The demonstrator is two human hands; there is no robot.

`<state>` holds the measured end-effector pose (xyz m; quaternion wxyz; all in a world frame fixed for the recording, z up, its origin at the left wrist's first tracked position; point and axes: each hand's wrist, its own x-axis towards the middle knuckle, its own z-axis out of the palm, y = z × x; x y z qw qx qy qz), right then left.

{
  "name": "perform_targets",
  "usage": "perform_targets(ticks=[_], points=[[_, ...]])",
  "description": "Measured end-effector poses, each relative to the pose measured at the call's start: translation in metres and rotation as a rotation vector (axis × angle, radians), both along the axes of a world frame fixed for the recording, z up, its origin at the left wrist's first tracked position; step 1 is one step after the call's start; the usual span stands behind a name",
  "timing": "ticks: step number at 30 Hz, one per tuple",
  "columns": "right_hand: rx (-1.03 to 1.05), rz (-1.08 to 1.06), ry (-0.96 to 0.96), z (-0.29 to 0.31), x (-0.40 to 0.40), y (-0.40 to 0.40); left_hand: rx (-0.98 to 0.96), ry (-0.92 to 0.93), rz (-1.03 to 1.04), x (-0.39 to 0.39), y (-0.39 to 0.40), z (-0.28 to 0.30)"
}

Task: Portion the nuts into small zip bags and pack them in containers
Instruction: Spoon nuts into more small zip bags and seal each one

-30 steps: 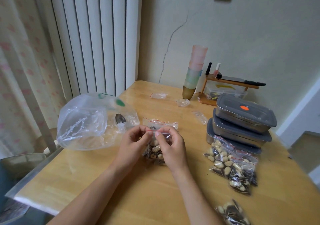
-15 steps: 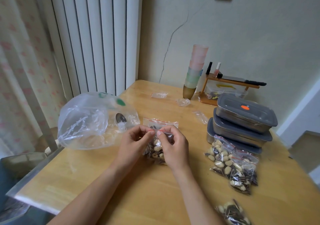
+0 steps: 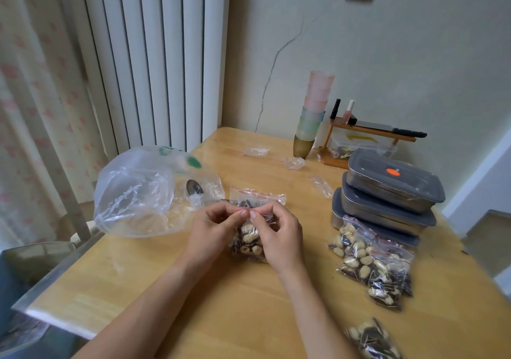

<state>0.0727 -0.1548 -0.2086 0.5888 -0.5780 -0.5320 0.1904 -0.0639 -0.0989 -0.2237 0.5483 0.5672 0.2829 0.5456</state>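
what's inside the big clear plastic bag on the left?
Through the large crumpled clear plastic bag a metal spoon shows near its right side. The film is creased and glary, so any nuts left at the bottom can't be made out.

Both hands (image 3: 213,228) (image 3: 279,234) occupy mid-surface (image 3: 171,284), pinching one small zip bag (image 3: 249,242). Left flank blocked by big crumpled plastic bag (image 3: 138,192), spoon (image 3: 193,187) inside. Right flank: stacked lidded containers (image 3: 387,192) with filled nut bags (image 3: 370,261) touching their front; another filled bag (image 3: 370,339) at near right edge. Just behind hands: flat zip bags (image 3: 257,195). Bare wood between forearms, near-left, and a lane between hands and right-side bags. Far strip has loose empty bags (image 3: 255,151), cup stack (image 3: 312,112), small wooden rack (image 3: 365,137).
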Motion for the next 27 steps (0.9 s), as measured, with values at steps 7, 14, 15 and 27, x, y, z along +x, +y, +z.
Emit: perform_targets(ticks=[7, 14, 15, 27], points=[[-0.019, -0.010, -0.013, 0.001, 0.001, -0.003, 0.000, 0.000, -0.002, 0.000, -0.004, 0.002], [-0.032, -0.149, -0.266, -0.013, 0.006, 0.003, 0.129, 0.245, 0.087, 0.001, 0.002, -0.008], [-0.032, -0.164, -0.294, -0.014, 0.006, 0.003, 0.175, 0.325, 0.123, 0.002, 0.003, -0.009], [-0.121, -0.414, -0.297, 0.003, 0.025, -0.007, 0.278, 0.523, 0.167, -0.001, 0.002, -0.011]])
